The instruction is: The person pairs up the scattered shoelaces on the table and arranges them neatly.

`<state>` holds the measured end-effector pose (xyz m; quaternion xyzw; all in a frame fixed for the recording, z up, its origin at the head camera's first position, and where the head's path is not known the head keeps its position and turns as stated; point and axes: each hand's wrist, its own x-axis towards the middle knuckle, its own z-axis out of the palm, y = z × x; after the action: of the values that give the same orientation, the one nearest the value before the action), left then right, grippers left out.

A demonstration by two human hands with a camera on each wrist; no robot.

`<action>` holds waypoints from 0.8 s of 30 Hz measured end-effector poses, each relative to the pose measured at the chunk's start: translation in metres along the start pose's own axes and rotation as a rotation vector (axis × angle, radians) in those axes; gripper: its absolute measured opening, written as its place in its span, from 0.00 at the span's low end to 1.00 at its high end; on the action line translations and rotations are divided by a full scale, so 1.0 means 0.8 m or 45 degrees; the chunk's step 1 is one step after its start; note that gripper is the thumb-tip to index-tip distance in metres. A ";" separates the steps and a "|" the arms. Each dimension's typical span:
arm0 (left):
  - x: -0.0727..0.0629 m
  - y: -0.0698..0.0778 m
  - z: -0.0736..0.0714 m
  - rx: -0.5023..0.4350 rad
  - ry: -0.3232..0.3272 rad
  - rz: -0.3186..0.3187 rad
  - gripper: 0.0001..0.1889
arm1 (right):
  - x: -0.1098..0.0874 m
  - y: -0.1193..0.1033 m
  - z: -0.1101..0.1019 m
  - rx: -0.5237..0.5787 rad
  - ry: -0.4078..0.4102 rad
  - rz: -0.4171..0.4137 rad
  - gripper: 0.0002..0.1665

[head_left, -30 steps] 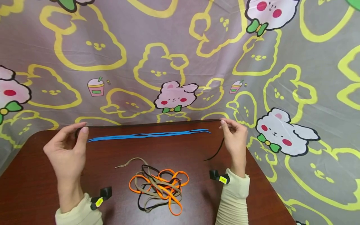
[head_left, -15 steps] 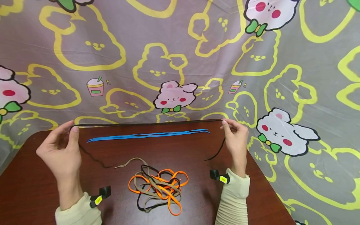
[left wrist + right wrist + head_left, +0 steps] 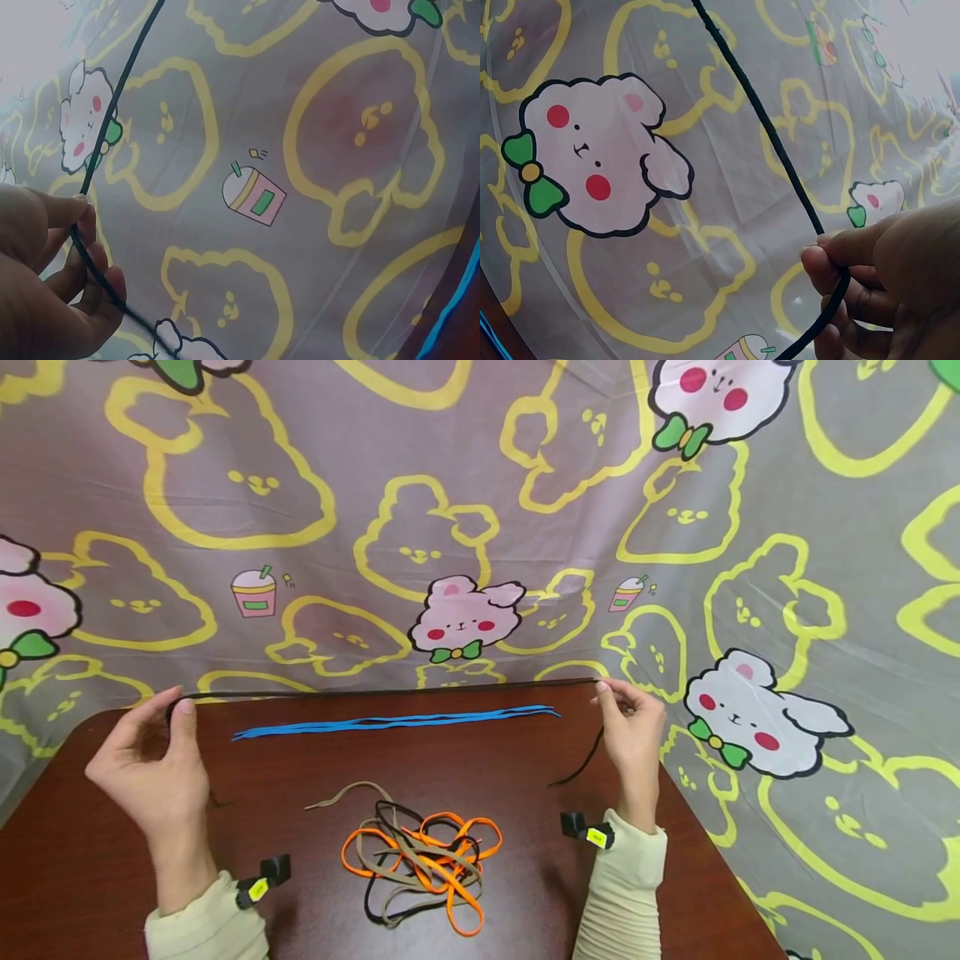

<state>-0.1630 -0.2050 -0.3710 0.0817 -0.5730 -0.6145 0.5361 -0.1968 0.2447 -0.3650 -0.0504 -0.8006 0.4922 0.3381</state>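
A black shoelace (image 3: pixel 390 692) is stretched nearly level above the far part of the table, held between both hands. My left hand (image 3: pixel 153 768) pinches it between thumb and fingertips on the left; a loose end dangles below, mostly hidden behind the hand. On the right, my right hand (image 3: pixel 630 731) pinches the lace the same way, and a short tail hangs beneath it toward the table. Each wrist view shows the black lace (image 3: pixel 120 97) running through the pinch, with the right fingers (image 3: pixel 821 262) bent around it. Straight blue shoelaces (image 3: pixel 390 721) lie side by side just below the stretched lace.
A loose tangle of orange (image 3: pixel 467 918), tan (image 3: pixel 352 787) and black shoelaces lies on the dark wooden table (image 3: pixel 300 877) near its front. A cartoon-printed cloth (image 3: pixel 337 510) hangs behind the table and along its right side.
My left hand has moved left and the black lace now spans a wider gap. Its loose end swung into sight below the left hand, then back. The right hand shifted only slightly right.
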 end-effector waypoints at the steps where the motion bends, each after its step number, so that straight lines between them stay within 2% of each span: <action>1: 0.000 0.001 0.000 0.031 0.005 0.001 0.08 | 0.001 0.001 0.000 -0.003 0.004 0.000 0.11; 4: 0.001 -0.004 -0.003 0.076 0.017 -0.005 0.09 | 0.001 0.004 -0.002 -0.013 0.021 -0.009 0.11; 9: 0.004 -0.021 -0.011 0.066 0.031 0.036 0.09 | 0.003 0.008 -0.004 -0.019 0.041 -0.027 0.11; 11: 0.005 -0.024 -0.015 0.098 0.000 0.068 0.09 | 0.004 0.008 -0.003 -0.018 0.040 -0.028 0.11; 17: 0.012 -0.030 -0.027 0.268 -0.061 0.148 0.09 | 0.011 0.013 0.004 -0.029 -0.005 -0.039 0.11; 20: 0.016 -0.032 -0.033 0.366 -0.072 0.161 0.09 | 0.015 0.018 0.008 -0.030 -0.048 -0.067 0.10; 24: 0.023 -0.034 -0.042 0.536 -0.153 0.229 0.09 | 0.017 0.023 0.007 -0.046 -0.088 -0.122 0.09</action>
<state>-0.1622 -0.2459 -0.3942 0.1037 -0.7243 -0.4350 0.5248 -0.2154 0.2552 -0.3750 -0.0010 -0.8220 0.4623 0.3324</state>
